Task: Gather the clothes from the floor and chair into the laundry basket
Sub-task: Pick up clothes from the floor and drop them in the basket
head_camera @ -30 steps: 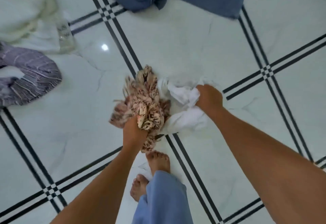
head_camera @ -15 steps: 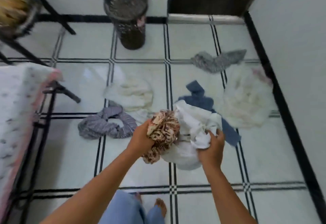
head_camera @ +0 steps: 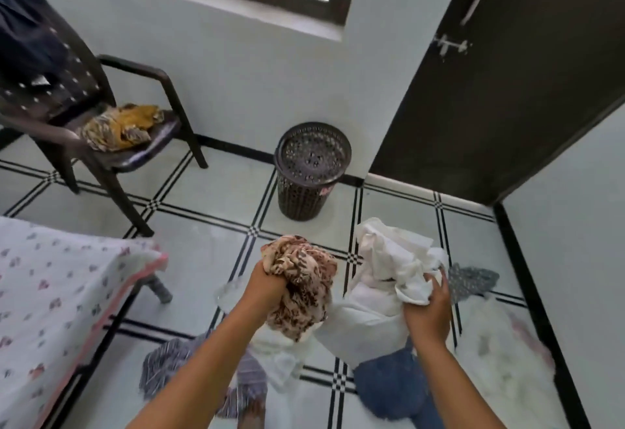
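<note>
My left hand (head_camera: 265, 285) grips a bunched brown-and-cream patterned cloth (head_camera: 299, 281). My right hand (head_camera: 429, 307) holds a crumpled white garment (head_camera: 389, 269), which hangs down in front of me. Both bundles are lifted off the floor. The dark perforated laundry basket (head_camera: 313, 171) stands upright by the wall ahead, its top covered by a perforated lid. A yellow-brown garment (head_camera: 120, 126) lies on the seat of the dark plastic chair (head_camera: 142, 154) at the left. On the floor below lie a striped grey cloth (head_camera: 165, 361), blue jeans (head_camera: 392, 391), a white garment (head_camera: 500, 354) and a grey dotted cloth (head_camera: 473, 279).
A bed with a floral sheet (head_camera: 50, 293) fills the lower left. A dark garment (head_camera: 27, 36) hangs over the chair back. A dark door (head_camera: 507, 73) is at the right, with a wall (head_camera: 575, 225) close beside it. Tiled floor (head_camera: 209, 198) lies between me and the basket.
I have risen from a crouch with both bundles lifted from the floor. The view has swung up, bringing the chair, window and basket into sight.
</note>
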`<state>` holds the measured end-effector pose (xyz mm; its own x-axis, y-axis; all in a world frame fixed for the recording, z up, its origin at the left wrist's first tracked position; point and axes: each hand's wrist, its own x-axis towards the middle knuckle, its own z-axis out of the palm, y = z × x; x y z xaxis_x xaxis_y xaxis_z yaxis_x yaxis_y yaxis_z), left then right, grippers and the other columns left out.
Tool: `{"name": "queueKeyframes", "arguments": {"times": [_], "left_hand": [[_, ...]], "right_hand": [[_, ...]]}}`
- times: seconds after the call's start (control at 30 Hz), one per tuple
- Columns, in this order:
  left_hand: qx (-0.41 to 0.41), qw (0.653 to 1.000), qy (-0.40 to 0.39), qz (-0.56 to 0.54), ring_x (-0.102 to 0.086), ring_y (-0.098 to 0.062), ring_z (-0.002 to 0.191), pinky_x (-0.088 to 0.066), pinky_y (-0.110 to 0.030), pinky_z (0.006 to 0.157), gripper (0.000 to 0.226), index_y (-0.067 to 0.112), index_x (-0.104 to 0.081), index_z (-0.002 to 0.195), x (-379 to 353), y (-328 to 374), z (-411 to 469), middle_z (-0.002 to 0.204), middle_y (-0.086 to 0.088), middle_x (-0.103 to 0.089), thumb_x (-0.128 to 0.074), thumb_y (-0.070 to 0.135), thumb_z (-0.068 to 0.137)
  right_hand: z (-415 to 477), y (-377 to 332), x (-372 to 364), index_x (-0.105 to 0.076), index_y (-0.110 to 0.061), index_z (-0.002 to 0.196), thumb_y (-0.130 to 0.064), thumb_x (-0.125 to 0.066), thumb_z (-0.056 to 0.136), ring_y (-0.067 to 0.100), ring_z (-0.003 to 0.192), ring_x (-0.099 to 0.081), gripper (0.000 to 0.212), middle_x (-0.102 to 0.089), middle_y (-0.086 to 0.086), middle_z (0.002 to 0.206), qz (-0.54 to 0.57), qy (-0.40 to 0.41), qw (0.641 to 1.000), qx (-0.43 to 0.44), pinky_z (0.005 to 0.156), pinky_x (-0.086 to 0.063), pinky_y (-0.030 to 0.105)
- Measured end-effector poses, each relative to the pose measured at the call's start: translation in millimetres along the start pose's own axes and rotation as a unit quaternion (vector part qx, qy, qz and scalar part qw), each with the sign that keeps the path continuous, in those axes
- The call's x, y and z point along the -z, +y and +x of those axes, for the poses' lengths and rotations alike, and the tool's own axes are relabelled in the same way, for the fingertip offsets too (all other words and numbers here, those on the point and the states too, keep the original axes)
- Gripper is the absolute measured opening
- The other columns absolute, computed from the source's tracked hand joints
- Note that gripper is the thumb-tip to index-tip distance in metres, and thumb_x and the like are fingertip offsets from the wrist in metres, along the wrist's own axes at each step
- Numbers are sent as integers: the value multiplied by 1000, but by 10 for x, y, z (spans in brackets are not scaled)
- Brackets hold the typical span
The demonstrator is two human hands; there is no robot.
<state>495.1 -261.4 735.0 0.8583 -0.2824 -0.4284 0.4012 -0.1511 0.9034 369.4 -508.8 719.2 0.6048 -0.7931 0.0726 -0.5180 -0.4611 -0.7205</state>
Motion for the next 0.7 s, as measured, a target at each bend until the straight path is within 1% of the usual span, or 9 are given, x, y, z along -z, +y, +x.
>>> {"name": "queueKeyframes", "arguments": {"times": [0.1,0.23,0.3,0.37,0.43,0.5,0.53,0.6,0.7], "left_hand": [[41,997,-22,-60,-65,-21,100,-57,-42,84,26,21,-62,115,-90,411,510,109,-6,-70,-59,28,90],[61,993,-64,-81,-66,-21,92,-57,-33,74,23,14,-60,116,-496,791,1298,104,-11,-70,-56,13,93],[57,991,-101,-69,-65,-19,92,-58,-27,68,24,15,-58,118,-788,906,1736,105,-7,-69,-54,11,94],[54,990,-124,-35,-60,-20,101,-55,-29,83,35,19,-51,129,-1108,1007,2139,116,-4,-63,-54,13,95],[93,989,-114,0,-58,-26,112,-49,-39,100,43,13,-49,133,-1463,1057,2625,127,-7,-57,-57,18,91],[156,983,-96,4,-55,-34,121,-48,-41,102,49,6,-50,132,-1730,1155,3019,132,-14,-56,-57,25,87],[186,980,-76,-11,-52,-34,124,-47,-39,101,50,10,-49,132,-1892,1229,3290,133,-12,-54,-59,31,88],[199,974,-103,-31,-53,-25,121,-48,-34,98,63,24,-47,129,-2161,1385,3732,133,0,-53,-70,48,76],[153,962,-224,36,-61,-8,101,-53,-19,81,60,26,-53,122,-2407,1809,4402,114,6,-64,-69,19,65]], "right_hand": [[617,-247,-120,-59,-11,123,-21,-71,83,36,115,-59,43,-56,14,135,43,17,997,-61,83,-44,33],[1416,-512,-315,-55,-5,127,-18,-68,87,37,116,-58,44,-61,19,127,123,4,989,-81,96,-47,40],[1797,-627,-448,-55,-9,129,-25,-74,81,33,117,-59,54,-61,15,128,185,-54,977,-88,100,-48,45],[2209,-633,-667,-51,-19,132,-38,-83,64,25,117,-60,78,-61,6,130,206,-204,956,-47,101,-49,47],[2671,-610,-989,-29,-31,145,-47,-93,46,20,133,-47,119,-44,1,148,154,-355,922,0,110,-42,48],[3111,-593,-1314,-2,-36,151,-67,-88,32,15,147,-20,150,-11,-7,161,39,-394,918,36,119,-26,38],[3392,-581,-1455,-2,-33,152,-76,-81,30,13,147,-18,153,-6,-9,161,-16,-373,926,55,119,-26,36],[3909,-646,-1602,-20,-29,151,-80,-77,31,17,142,-33,142,-26,-5,158,-87,-321,938,102,111,-38,38],[4735,-790,-1707,-48,-28,137,-62,-73,46,25,120,-59,99,-61,-2,133,-104,-299,942,106,91,-50,33]]}}
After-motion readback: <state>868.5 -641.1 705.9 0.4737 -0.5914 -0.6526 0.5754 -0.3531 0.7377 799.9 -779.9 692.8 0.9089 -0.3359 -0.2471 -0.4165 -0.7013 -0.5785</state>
